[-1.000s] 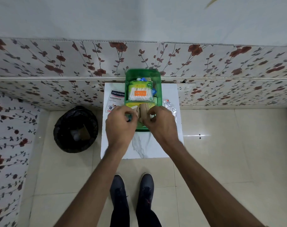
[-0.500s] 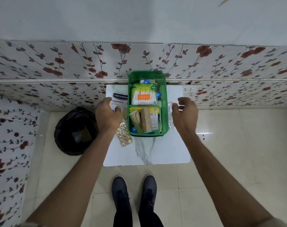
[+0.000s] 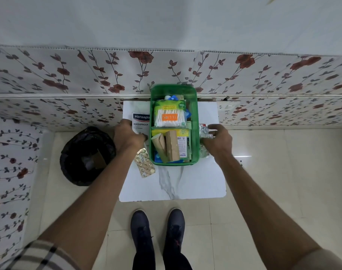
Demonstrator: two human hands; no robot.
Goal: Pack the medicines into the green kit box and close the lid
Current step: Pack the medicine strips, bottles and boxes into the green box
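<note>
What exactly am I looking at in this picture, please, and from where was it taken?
There is no machine here: a person wears a camera on the head, so you look down along both bare arms to the shoes. On a small white marble-patterned table stands an open green kit box, already holding a cotton swab pack, brown bandage rolls and some cartons. Outside it, the left hand rests on a Hansaplast box, with a golden pill strip lying nearby. The right hand reaches for silvery foil strips beside the box; I cannot tell whether either hand grips yet. A black-lined bin sits on the floor.
</note>
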